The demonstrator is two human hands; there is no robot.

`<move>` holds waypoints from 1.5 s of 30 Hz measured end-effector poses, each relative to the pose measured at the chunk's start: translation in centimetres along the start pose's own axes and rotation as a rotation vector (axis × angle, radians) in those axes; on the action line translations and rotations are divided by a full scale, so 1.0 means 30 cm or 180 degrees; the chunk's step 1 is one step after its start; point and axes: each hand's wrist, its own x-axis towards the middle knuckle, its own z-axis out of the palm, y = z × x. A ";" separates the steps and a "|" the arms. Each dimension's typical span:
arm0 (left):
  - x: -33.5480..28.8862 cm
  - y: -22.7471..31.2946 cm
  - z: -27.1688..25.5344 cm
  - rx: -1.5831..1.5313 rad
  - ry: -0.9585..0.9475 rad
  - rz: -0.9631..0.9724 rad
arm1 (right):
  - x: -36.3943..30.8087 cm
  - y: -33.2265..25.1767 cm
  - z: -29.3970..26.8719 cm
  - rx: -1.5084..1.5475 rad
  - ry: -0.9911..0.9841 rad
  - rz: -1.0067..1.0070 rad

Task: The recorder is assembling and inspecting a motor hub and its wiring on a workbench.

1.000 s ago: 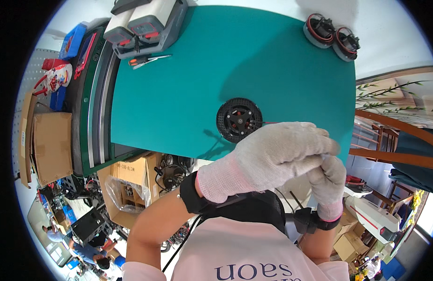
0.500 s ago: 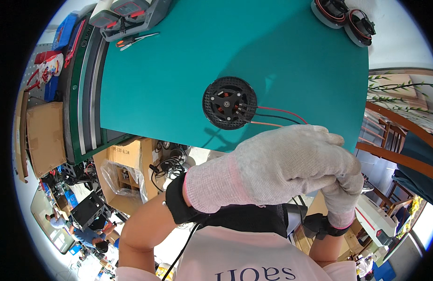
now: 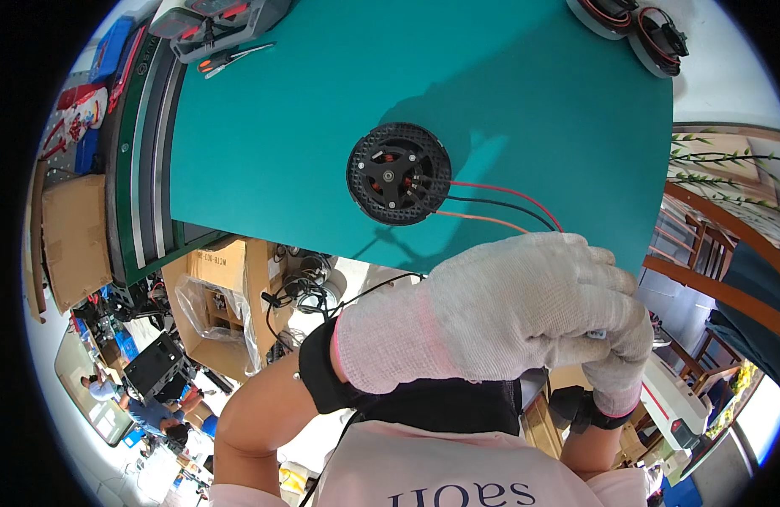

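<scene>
On the green tabletop lies a round black motor (image 3: 398, 175) with a perforated rim and a three-armed hub. Its red wire (image 3: 508, 189), black wire (image 3: 500, 201) and orange wire (image 3: 483, 219) run right, passing out of sight behind my left hand (image 3: 525, 304). That hand, in a grey-white knit glove, has its fingers curled against my right hand (image 3: 622, 359), gloved alike and partly covered. Both are closed together in front of my chest. A small shiny piece (image 3: 597, 335) shows between the fingers; what else they hold is hidden.
At the far right edge sit two more round motors (image 3: 605, 17) with wires. A screwdriver (image 3: 211, 64) and pliers-like tool lie far left, beside a grey tool case (image 3: 225, 38). Cardboard boxes (image 3: 217, 279) and cables (image 3: 309, 291) are below the green table (image 3: 280, 152).
The view has shifted, so the motor and table things appear slightly farther left and up. My hands stay together; a small shiny piece now shows between the fingers.
</scene>
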 end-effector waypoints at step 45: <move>-0.516 -0.043 -0.113 0.1868 -0.3483 -0.2907 | 0.016 0.152 0.014 -0.0286 0.0966 0.0796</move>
